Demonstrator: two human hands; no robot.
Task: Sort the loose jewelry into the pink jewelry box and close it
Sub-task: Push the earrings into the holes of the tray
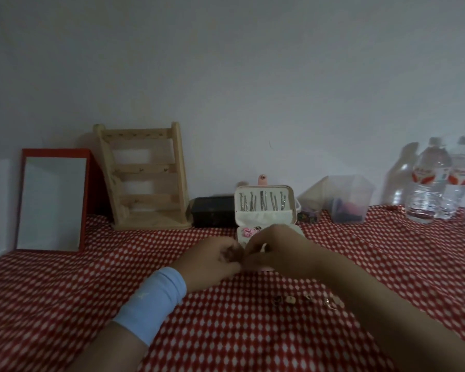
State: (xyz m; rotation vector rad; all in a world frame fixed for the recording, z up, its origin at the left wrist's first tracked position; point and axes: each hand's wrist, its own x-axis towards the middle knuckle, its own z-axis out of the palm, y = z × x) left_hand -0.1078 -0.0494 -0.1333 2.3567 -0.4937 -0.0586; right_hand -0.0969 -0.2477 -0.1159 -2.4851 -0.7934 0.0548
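The pink jewelry box (pixel 266 214) stands open on the red patterned cloth, its lid upright with several silver pieces hanging inside. Pink flower pieces (pixel 249 232) lie in its tray. My left hand (pixel 212 260) and my right hand (pixel 277 252) meet over the box's front edge, fingertips pinched together. What they pinch is too small and dark to make out. My hands hide most of the tray. Loose jewelry (pixel 285 300) and small rings (pixel 330 303) lie on the cloth to the right, beside my right forearm.
Against the wall stand a red-framed mirror (pixel 51 202), a wooden jewelry stand (pixel 145 178), a dark box (pixel 212 210), clear plastic containers (pixel 346 200) and two water bottles (pixel 435 181). A blue wristband (pixel 156 299) is on my left wrist.
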